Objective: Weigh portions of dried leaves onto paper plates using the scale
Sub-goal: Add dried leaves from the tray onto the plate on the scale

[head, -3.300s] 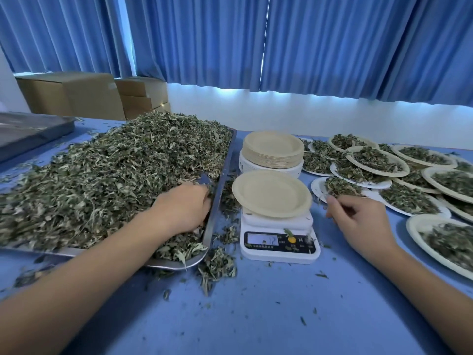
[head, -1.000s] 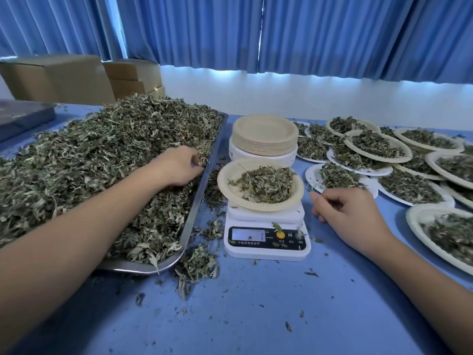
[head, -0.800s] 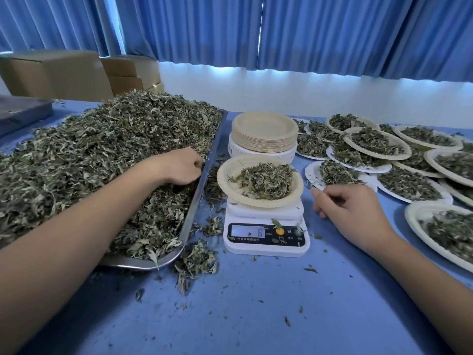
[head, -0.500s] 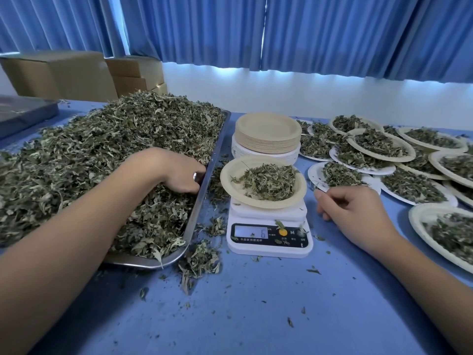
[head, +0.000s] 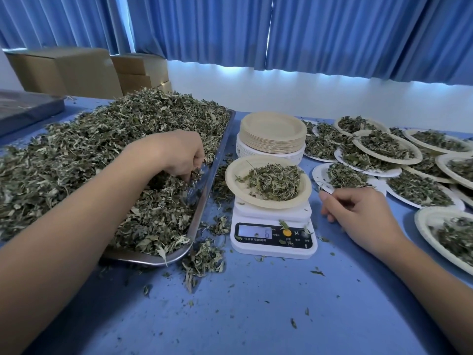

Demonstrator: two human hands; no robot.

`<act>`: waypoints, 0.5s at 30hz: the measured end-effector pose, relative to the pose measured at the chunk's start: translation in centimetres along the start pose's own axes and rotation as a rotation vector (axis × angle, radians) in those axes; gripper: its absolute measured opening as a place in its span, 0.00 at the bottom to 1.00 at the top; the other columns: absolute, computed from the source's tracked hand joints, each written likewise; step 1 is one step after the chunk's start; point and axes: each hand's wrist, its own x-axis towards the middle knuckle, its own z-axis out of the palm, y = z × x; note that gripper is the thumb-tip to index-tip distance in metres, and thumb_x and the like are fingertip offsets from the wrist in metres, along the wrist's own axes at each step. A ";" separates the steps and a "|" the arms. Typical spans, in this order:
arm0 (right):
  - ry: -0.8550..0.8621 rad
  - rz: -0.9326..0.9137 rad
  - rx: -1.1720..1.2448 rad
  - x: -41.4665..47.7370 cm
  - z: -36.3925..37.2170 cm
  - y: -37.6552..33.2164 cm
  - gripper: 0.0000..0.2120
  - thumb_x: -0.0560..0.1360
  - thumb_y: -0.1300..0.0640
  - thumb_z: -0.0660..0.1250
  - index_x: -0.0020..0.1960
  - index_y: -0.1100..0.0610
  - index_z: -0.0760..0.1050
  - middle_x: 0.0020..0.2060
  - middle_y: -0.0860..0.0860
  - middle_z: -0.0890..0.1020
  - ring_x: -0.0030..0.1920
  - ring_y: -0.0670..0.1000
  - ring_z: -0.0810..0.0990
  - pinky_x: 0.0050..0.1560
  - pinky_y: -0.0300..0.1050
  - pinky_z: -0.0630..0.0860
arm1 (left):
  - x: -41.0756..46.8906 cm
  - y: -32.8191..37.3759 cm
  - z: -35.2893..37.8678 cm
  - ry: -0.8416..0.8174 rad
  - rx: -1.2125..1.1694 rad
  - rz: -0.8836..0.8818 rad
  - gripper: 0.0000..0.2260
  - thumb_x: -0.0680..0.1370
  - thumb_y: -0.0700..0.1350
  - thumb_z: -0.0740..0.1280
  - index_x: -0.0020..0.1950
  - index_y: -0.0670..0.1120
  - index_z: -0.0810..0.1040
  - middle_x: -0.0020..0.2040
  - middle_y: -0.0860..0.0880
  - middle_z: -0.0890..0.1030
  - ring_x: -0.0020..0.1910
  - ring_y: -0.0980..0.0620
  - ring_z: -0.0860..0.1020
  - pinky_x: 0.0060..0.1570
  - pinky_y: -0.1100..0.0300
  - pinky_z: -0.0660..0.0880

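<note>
A large cardboard box (head: 64,70) stands at the far left edge of the blue table (head: 256,316). Just to its right sit smaller stacked cardboard boxes (head: 142,73). Behind and above it hang pleated blue curtains (head: 256,32), with a white wall (head: 281,90) below them to its right. In front of it, at the left edge, lies a flat grey tray (head: 25,106)

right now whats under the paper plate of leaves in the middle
The white scale sits under the paper plate; its display and buttons show in front. Most of the weighing platform is covered by the plate.
</note>
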 end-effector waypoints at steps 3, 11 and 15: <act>-0.008 0.002 -0.001 0.0 0.0 -0.1 0.18 0.81 0.49 0.67 0.33 0.47 0.81 0.27 0.48 0.82 0.25 0.47 0.77 0.30 0.38 0.74 | 0.0 0.0 -0.6 0.088 -0.085 0.018 0.09 0.72 0.36 0.77 0.44 0.48 0.81 0.40 0.53 0.77 0.39 0.52 0.78 0.35 0.60 0.69; -0.009 0.007 -0.010 -0.1 0.0 0.0 0.20 0.81 0.49 0.68 0.32 0.49 0.81 0.27 0.47 0.82 0.27 0.45 0.78 0.31 0.34 0.73 | -0.2 -0.1 -1.6 0.136 -0.219 0.022 0.11 0.71 0.38 0.78 0.48 0.50 0.82 0.38 0.56 0.72 0.42 0.49 0.73 0.49 0.55 0.70; -0.017 0.006 -0.015 -0.1 -0.1 -0.1 0.20 0.81 0.49 0.67 0.32 0.49 0.81 0.28 0.47 0.82 0.26 0.45 0.77 0.31 0.33 0.71 | -0.2 0.2 -1.5 0.242 -0.404 0.043 0.10 0.71 0.38 0.79 0.48 0.48 0.84 0.42 0.51 0.81 0.42 0.50 0.79 0.43 0.58 0.73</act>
